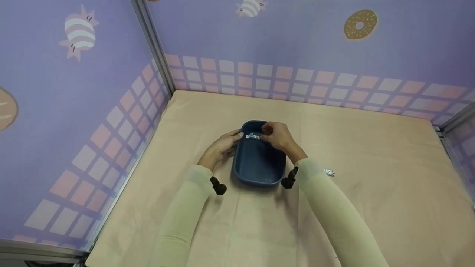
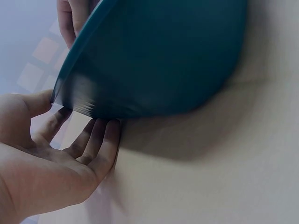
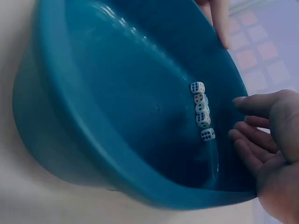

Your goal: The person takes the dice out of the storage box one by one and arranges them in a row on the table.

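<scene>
A dark blue rectangular basin [image 1: 259, 167] with rounded corners is in the middle of the table in the head view. Several white dice [image 3: 202, 108] lie in a row inside, near its far end. My left hand [image 1: 223, 144] holds the basin's left side; in the left wrist view its thumb is at the rim and its fingers [image 2: 108, 142] reach the underside. Over the far right part of the basin is my right hand [image 1: 278, 136]. Its bent fingers [image 3: 254, 144] are beside the dice, apart from them, with nothing seen between them.
More white dice [image 1: 329, 172] lie on the table right of the basin, partly hidden by the right sleeve [image 1: 334, 204]. A beige cloth [image 1: 371, 148] covers the table. Patterned purple panels [image 1: 297, 44] stand at the back and sides. A black wrist mount [image 1: 219, 186] sits on each forearm.
</scene>
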The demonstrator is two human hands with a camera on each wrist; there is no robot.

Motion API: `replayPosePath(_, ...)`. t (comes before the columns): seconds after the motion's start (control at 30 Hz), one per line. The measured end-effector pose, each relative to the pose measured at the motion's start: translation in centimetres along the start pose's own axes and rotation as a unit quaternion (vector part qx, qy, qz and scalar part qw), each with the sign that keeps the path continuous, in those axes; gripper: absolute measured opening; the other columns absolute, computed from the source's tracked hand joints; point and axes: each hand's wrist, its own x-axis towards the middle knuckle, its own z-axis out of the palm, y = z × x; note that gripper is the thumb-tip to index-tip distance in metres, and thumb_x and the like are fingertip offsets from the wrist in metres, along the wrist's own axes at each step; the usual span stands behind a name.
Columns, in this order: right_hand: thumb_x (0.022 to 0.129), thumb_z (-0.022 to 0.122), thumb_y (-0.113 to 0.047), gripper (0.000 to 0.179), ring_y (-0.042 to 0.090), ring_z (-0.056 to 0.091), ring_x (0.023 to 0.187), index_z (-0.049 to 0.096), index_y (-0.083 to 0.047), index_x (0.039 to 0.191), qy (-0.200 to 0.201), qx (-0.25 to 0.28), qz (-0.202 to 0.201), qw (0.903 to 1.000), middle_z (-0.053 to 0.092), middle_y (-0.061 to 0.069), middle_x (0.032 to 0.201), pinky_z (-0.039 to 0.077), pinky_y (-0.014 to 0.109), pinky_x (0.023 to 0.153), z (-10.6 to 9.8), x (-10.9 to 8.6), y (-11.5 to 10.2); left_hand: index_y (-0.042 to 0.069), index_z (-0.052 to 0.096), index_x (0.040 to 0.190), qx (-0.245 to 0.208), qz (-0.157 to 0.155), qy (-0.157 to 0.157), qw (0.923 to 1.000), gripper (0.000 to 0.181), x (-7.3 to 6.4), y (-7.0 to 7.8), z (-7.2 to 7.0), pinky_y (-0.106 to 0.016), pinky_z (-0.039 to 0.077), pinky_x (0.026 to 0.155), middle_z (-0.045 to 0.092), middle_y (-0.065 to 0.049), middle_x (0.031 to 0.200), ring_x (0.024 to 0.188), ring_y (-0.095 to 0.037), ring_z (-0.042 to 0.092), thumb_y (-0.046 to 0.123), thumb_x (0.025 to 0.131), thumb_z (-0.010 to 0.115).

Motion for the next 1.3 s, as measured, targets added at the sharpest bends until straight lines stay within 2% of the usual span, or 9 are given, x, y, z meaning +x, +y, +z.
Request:
replayPosePath(0.13, 0.095, 0.078, -0.006, 0.040, 0.036, 0.068, 0.118, 0.067, 0.008, 0.131, -0.013, -0.027, 0.017, 0.9994, 0.070, 0.023, 0.125, 0.054, 0.047, 0.103, 0.1, 0.3, -0.4, 0.020, 0.040, 0.165, -0.001, 0.006, 0.001, 1.0000, 0.057, -0.1, 0.3, 0.0, -0.046, 0.033, 0.124, 0.048, -0.007, 0.163, 0.153, -0.027, 0.041, 0.034, 0.112, 0.055)
replayPosePath(0.37, 0.095, 0.077, -0.005, 0.043, 0.037, 0.065, 0.122, 0.066, 0.008, 0.135, 0.013, -0.028, 0.056, 0.9979, 0.069, 0.025, 0.129, 0.052, 0.048, 0.105, 1.0, 0.3, -0.9, 0.025, 0.041, 0.165, 0.015, 0.001, 0.009, 0.9998, 0.056, -0.2, 0.0, -0.1, -0.047, 0.042, 0.118, 0.054, -0.003, 0.158, 0.146, -0.023, 0.050, 0.037, 0.112, 0.055)
replayPosePath(0.6, 0.096, 0.075, -0.007, 0.044, 0.037, 0.064, 0.123, 0.065, 0.008, 0.137, 0.029, -0.039, 0.067, 0.9966, 0.068, 0.025, 0.132, 0.050, 0.049, 0.107, 1.7, 0.1, -0.9, 0.021, 0.042, 0.164, -0.012, 0.002, 0.005, 0.9999, 0.057, -0.4, 0.1, -0.1, -0.049, 0.039, 0.119, 0.054, -0.008, 0.158, 0.147, -0.027, 0.050, 0.035, 0.111, 0.058)
replayPosePath(0.77, 0.096, 0.076, -0.007, 0.047, 0.036, 0.065, 0.124, 0.064, 0.008, 0.138, 0.018, -0.058, 0.080, 0.9950, 0.068, 0.025, 0.134, 0.051, 0.048, 0.107, 2.1, 0.1, -0.7, 0.020, 0.040, 0.165, -0.004, 0.007, 0.001, 1.0000, 0.058, -0.3, 0.2, 0.0, -0.046, 0.039, 0.120, 0.052, -0.008, 0.160, 0.148, -0.027, 0.048, 0.035, 0.112, 0.057)
replayPosePath(0.87, 0.094, 0.077, -0.007, 0.042, 0.035, 0.067, 0.117, 0.068, 0.007, 0.134, 0.011, -0.074, 0.083, 0.9937, 0.071, 0.023, 0.127, 0.053, 0.047, 0.103, 2.4, 0.1, -0.5, 0.021, 0.041, 0.165, 0.003, 0.008, -0.002, 1.0000, 0.057, -0.2, 0.2, 0.1, -0.045, 0.038, 0.121, 0.052, -0.008, 0.160, 0.149, -0.027, 0.047, 0.035, 0.112, 0.057)
replayPosePath(1.07, 0.091, 0.077, -0.003, 0.025, 0.032, 0.068, 0.100, 0.074, 0.005, 0.115, 0.014, -0.094, 0.075, 0.9926, 0.074, 0.019, 0.108, 0.056, 0.045, 0.091, 2.6, 0.2, -0.3, 0.021, 0.042, 0.164, 0.002, 0.011, -0.004, 0.9999, 0.056, -0.2, 0.2, 0.1, -0.046, 0.038, 0.121, 0.052, -0.009, 0.160, 0.149, -0.028, 0.048, 0.035, 0.112, 0.057)
replayPosePath(1.3, 0.091, 0.071, 0.001, 0.010, 0.032, 0.067, 0.094, 0.072, 0.003, 0.101, 0.017, -0.109, 0.056, 0.9923, 0.072, 0.017, 0.101, 0.056, 0.045, 0.086, 3.3, 0.1, 0.0, 0.020, 0.039, 0.166, -0.002, 0.013, -0.008, 0.9999, 0.058, -0.5, 0.1, 0.0, -0.044, 0.042, 0.117, 0.053, -0.009, 0.159, 0.146, -0.027, 0.051, 0.034, 0.112, 0.055)
